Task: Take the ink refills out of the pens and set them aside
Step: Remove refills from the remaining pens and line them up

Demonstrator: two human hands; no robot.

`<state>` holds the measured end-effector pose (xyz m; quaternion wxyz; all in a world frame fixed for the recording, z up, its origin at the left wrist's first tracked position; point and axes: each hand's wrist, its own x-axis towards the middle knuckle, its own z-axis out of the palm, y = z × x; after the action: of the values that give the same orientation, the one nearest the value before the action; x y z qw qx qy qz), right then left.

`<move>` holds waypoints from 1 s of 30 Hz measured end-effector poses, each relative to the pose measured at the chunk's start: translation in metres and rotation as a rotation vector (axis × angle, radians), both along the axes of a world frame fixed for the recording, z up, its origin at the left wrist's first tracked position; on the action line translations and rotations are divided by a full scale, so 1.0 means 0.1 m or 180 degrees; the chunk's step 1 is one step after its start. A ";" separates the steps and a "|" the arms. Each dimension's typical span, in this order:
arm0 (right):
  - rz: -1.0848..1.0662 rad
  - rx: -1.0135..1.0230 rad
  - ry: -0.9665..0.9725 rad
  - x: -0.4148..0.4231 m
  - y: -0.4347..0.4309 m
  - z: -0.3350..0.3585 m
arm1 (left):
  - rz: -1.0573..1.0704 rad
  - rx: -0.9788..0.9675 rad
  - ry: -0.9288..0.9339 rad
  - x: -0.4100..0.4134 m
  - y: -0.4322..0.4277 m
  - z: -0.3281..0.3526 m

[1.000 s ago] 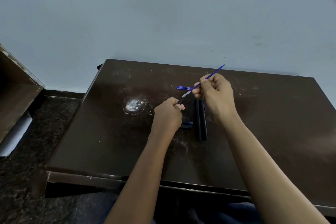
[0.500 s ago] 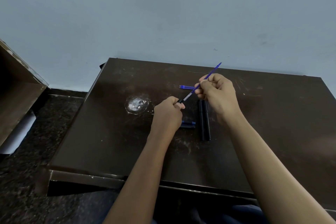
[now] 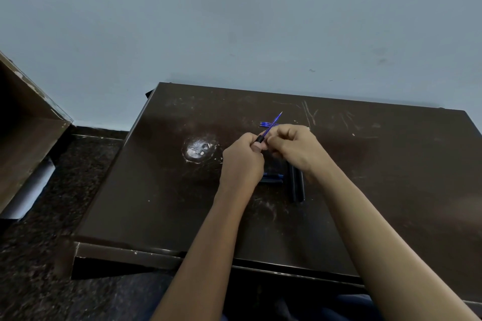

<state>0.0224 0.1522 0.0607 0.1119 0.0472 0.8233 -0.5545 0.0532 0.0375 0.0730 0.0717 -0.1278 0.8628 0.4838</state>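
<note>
My left hand (image 3: pixel 241 161) is closed around a short black pen piece (image 3: pixel 259 138) above the dark table (image 3: pixel 161 203). A thin blue refill (image 3: pixel 272 123) sticks out of it, pointing up and to the right. My right hand (image 3: pixel 294 148) is curled right beside it, with its fingertips pinched at the refill's base against the black piece. Loose blue refills (image 3: pixel 264 124) lie on the table just behind my hands. Two black pen barrels (image 3: pixel 297 186) lie side by side under my right wrist. Black and blue pen parts (image 3: pixel 273 178) lie next to them.
A whitish scuff mark (image 3: pixel 198 150) sits on the table left of my hands. A brown wooden panel (image 3: pixel 26 122) and a white roll (image 3: pixel 31 187) stand on the speckled floor at the left. A pale wall runs behind the table.
My right hand has slid down the refill toward my left hand, so the hands now touch. Less of the refill's length shows between them, and its free end is bare.
</note>
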 end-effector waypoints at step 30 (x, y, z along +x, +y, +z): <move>-0.1479 -0.1844 0.0035 -0.16 0.20 0.11 | 0.0014 0.0107 0.0191 0.00 0.03 0.00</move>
<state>0.0062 0.1718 0.0716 -0.0127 0.1962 0.6001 -0.7754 0.0535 0.0401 0.0726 0.0469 -0.1140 0.8560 0.5020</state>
